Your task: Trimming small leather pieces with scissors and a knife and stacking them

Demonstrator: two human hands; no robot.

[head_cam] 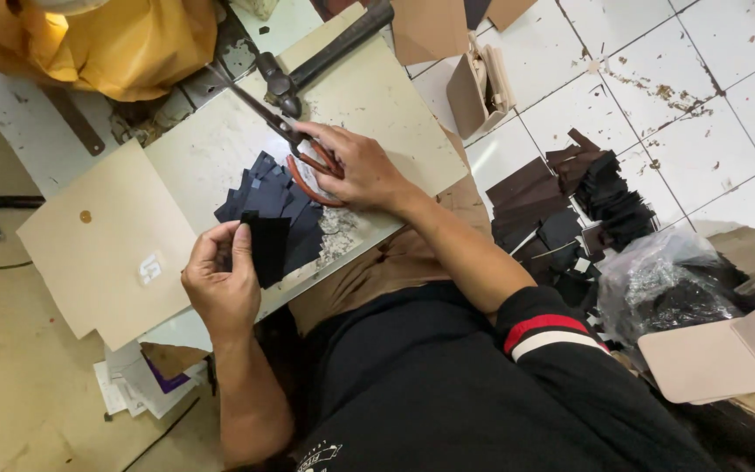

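My left hand (220,278) pinches a small black rectangular piece (268,249) by its edge, holding it over the near side of a pale work board (386,96). Just beyond it lies a fanned stack of dark blue-black pieces (277,197) on the board. My right hand (356,166) rests on a pair of scissors (294,144) with reddish-brown handles, fingers through or over the loops, blades pointing away to the upper left.
A hammer (325,54) lies on the board's far side. A tan card sheet (107,245) overlaps the board's left. Yellow cloth (115,39) sits at top left. On the tiled floor lie dark brown and black cut pieces (570,197), a plastic bag (666,284) and pale folded pieces (727,354).
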